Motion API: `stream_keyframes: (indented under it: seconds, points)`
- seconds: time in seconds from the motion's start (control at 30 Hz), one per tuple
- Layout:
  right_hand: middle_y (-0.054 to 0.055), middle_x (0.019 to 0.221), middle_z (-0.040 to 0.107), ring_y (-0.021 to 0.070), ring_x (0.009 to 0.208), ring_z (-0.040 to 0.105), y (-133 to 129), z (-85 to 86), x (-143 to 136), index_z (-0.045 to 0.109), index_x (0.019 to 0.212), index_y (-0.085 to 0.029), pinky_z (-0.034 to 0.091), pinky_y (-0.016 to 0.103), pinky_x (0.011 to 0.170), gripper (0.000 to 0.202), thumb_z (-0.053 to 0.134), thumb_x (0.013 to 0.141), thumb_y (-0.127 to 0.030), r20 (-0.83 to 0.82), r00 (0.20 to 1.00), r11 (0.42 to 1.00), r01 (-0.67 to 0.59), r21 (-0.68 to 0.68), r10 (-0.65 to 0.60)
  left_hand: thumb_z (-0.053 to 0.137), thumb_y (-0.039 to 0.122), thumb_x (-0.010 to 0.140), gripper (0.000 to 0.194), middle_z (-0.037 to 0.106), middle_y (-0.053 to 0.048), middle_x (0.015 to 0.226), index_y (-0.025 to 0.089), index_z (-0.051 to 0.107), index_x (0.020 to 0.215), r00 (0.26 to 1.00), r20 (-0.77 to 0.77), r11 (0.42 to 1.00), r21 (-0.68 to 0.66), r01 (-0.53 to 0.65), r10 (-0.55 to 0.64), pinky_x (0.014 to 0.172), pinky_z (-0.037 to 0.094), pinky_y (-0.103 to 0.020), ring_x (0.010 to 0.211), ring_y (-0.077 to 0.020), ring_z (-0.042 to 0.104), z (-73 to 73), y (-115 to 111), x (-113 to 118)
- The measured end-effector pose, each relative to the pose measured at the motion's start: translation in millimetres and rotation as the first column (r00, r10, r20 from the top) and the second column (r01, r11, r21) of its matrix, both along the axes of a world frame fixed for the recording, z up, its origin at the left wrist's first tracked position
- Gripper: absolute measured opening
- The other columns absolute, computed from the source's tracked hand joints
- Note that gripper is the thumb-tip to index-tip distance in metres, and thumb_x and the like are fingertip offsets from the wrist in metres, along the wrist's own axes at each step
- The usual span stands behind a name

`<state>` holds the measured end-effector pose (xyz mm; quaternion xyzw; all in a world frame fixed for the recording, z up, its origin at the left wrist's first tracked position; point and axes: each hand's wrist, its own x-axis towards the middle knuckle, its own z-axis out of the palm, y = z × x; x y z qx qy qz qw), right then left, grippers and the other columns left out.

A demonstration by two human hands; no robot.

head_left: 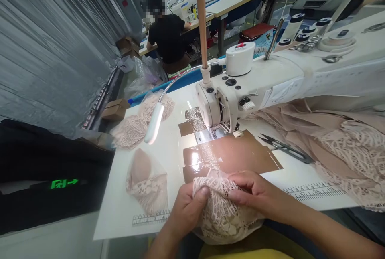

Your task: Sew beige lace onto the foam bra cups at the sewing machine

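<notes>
Between my two hands, at the front edge of the sewing table, is a beige lace bra cup piece (221, 211). My left hand (188, 209) pinches its left side, thumb on top of the lace. My right hand (251, 193) grips the upper right side between thumb and fingers. The lace hangs down over the table's edge towards my lap. Just beyond my hands lies the brown taped patch (234, 154) on the table, in front of the sewing machine's head (216, 106). Another lace cup piece (147, 183) lies flat to the left.
Black thread snips (287, 149) lie right of the needle area, beside a heap of beige lace fabric (345, 142). More lace cups (129, 130) sit at the far left under a lamp (154, 124). A thin pole (202, 22) rises above the machine. A person (168, 34) sits farther back.
</notes>
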<state>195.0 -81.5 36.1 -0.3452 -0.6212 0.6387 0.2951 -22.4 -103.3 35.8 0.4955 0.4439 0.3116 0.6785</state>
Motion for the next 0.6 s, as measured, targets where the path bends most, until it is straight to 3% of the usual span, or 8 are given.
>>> stream_keyframes:
  seconds: [0.1,0.17,0.23,0.33,0.43,0.5,0.6]
  points:
    - [-0.002,0.063,0.039,0.0119,0.06,0.038,0,-5.5,-3,0.046,0.061,-0.016,0.031,0.026,0.058,0.044,0.052,0.086,-0.051,-0.04,0.998,0.999,0.047,-0.017,-0.048,0.048,0.059,0.088,0.055,0.065,-0.013,0.091,0.008,0.066,0.098,0.983,0.147,0.985,-0.15,-0.087,0.109,0.08,0.048,-0.036,0.087,-0.0258,0.06,-5.2,1,5]
    - [-0.001,0.064,0.041,0.0129,0.061,0.04,0,-7.6,-2,0.049,0.063,-0.017,0.034,0.026,0.058,0.042,0.053,0.086,-0.051,-0.071,0.982,0.983,0.173,-0.06,-0.177,0.038,0.072,0.084,0.072,0.064,-0.015,0.103,0.01,0.063,0.11,0.918,0.31,0.945,-0.289,-0.156,0.246,0.088,0.047,-0.041,0.101,-0.0292,0.059,-10.3,-3,9]
    - [0.001,0.065,0.044,0.0145,0.063,0.042,0,-9.3,-1,0.052,0.064,-0.017,0.038,0.027,0.059,0.04,0.056,0.084,-0.052,-0.09,0.948,0.951,0.298,-0.08,-0.304,0.032,0.085,0.074,0.089,0.061,-0.016,0.116,0.013,0.059,0.118,0.814,0.477,0.911,-0.387,-0.144,0.331,0.094,0.044,-0.042,0.112,-0.0305,0.055,-15.4,-9,13]
    - [0.0,0.059,0.041,0.0135,0.058,0.041,0,-13.1,-6,0.051,0.056,-0.017,0.037,0.027,0.054,0.043,0.061,0.08,-0.052,-0.089,0.904,0.909,0.415,-0.048,-0.417,0.047,0.088,0.063,0.097,0.055,-0.015,0.127,0.015,0.055,0.125,0.707,0.617,0.899,-0.434,-0.059,0.344,0.101,0.04,-0.04,0.124,-0.0313,0.046,-18.2,-17,24]
    - [-0.001,0.055,0.04,0.0116,0.054,0.039,-1,-16.4,-17,0.049,0.051,-0.016,0.035,0.025,0.051,0.045,0.065,0.078,-0.048,-0.087,0.918,0.922,0.386,-0.028,-0.387,0.07,0.057,0.068,0.075,0.057,-0.015,0.123,0.015,0.052,0.128,0.767,0.55,0.898,-0.435,-0.074,0.33,0.099,0.041,-0.041,0.12,-0.0317,0.049,-13.8,-18,40]
    - [0.0,0.059,0.046,0.0124,0.057,0.043,-1,-17.3,-23,0.054,0.057,-0.015,0.037,0.025,0.053,0.04,0.068,0.076,-0.048,-0.138,0.927,0.933,0.332,-0.137,-0.35,0.077,0.034,0.063,0.067,0.062,-0.013,0.115,0.015,0.056,0.124,0.827,0.465,0.905,-0.41,-0.116,0.316,0.095,0.045,-0.041,0.112,-0.0312,0.055,-10.6,-17,47]
    - [0.001,0.067,0.053,0.0139,0.063,0.048,0,-16.6,-22,0.059,0.068,-0.015,0.042,0.026,0.059,0.035,0.073,0.07,-0.048,-0.206,0.872,0.869,0.364,-0.336,-0.445,0.082,0.031,0.058,0.05,0.067,-0.01,0.095,0.015,0.067,0.102,0.905,0.336,0.935,-0.321,-0.151,0.262,0.087,0.049,-0.038,0.097,-0.0286,0.061,-9.1,-19,39]
